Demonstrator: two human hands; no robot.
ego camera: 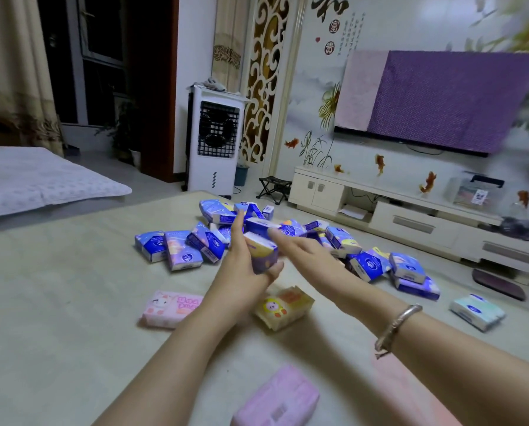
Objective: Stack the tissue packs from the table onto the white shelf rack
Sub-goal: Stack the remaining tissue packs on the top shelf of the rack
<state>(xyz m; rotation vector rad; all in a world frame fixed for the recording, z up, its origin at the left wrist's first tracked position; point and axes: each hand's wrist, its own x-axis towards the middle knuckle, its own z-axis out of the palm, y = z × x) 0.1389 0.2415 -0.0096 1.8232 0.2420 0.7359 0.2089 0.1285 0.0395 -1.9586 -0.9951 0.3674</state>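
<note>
Head view: left forearm hides part of pink pack (168, 309).

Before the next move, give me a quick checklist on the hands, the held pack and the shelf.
1. Left hand grips a purple tissue pack: ok.
2. Right hand free, fingers straight, reaching over the pile of blue packs: ok.
3. White shelf rack in view: not ok, not in frame.
4. More packs left on the table: ok, many.
5. Whether the right fingers touch the held pack: cannot tell.

Glossy plastic-wrapped tissue packs (343, 239) lie on a smooth matt table (57, 302); the bracelet (398, 325) looks metallic.
</note>
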